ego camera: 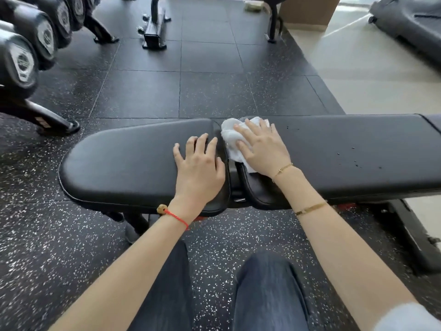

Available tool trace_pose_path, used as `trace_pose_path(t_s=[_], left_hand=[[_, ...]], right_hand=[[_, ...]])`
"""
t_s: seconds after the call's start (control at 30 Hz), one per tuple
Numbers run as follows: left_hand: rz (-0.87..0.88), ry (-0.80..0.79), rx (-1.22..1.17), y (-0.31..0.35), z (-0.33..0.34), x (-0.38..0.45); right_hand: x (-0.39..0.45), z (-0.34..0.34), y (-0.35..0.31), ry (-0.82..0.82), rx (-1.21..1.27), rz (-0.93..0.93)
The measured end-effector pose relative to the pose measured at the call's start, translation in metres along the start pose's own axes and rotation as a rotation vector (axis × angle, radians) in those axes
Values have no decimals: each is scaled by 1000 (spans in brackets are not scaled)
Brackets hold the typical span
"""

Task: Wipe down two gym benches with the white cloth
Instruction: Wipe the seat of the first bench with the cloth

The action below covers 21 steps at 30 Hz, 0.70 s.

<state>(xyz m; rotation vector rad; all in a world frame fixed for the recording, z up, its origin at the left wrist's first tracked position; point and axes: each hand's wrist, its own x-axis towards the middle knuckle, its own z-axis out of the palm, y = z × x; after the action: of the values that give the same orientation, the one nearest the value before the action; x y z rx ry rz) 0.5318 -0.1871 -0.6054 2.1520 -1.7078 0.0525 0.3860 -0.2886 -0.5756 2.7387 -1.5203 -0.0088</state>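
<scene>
My right hand (261, 149) presses the white cloth (232, 137) flat against the near end of the long back pad (346, 149) of a black gym bench (238, 194), right at the gap where that pad meets the shorter seat pad (124, 158). My fingers there are straight and slightly fanned, lying on top of the cloth rather than curled round it. The cloth is bunched beneath them: it shows past my fingertips on the far side and to the left, spilling over the gap toward the seat pad, and a corner trails out under the heel of my palm on the near side. My left hand (199, 166) rests palm down on the seat pad just beside the gap, fingers spread and straight, touching the vinyl and apart from the cloth. A few dark droplets (353, 158) dot the back pad to the right of my hand. A red cord bracelet (175, 217) circles my left wrist; two gold bracelets (310, 207) sit on my right forearm. My knees in dark jeans (267, 292) show below, over the speckled rubber floor (59, 235). A dumbbell rack (31, 51) stands at far left, and a treadmill (410, 22) at the upper right on pale flooring.
</scene>
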Motion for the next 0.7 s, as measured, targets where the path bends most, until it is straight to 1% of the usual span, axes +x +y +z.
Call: trace_pose_path(t_s=[0.07, 0.13, 0.2, 0.27, 0.33, 0.4, 0.43, 0.5, 0.6, 0.63, 0.7], left_hand=[[-3, 14, -7, 1, 0, 0], [-12, 30, -16, 1, 0, -1], [-17, 41, -17, 1, -1, -1], [-15, 41, -10, 1, -1, -1], [-14, 40, -1, 1, -1, -1], [-18, 46, 0, 1, -1, -1], [-19, 51, 0, 1, 0, -1], [-21, 55, 4, 1, 1, -2], [-26, 53, -3, 1, 1, -1], [-25, 54, -3, 1, 1, -1], [-22, 62, -2, 1, 2, -1]], right_hand=[[-14, 2, -1, 33, -26, -71], [-33, 5, 4, 65, 4, -137], [-41, 6, 17, 62, 57, -167], [-34, 6, 34, 63, 100, -137], [-16, 3, 48, 64, 149, -49], [-3, -1, 52, 64, 141, 5], [-1, -1, 49, 69, 117, 1], [-15, 1, 41, 89, 101, -65], [-55, 4, 40, 132, 152, -214], [-64, 5, 47, 127, 162, -238], [-70, 6, 67, 109, 167, -214]])
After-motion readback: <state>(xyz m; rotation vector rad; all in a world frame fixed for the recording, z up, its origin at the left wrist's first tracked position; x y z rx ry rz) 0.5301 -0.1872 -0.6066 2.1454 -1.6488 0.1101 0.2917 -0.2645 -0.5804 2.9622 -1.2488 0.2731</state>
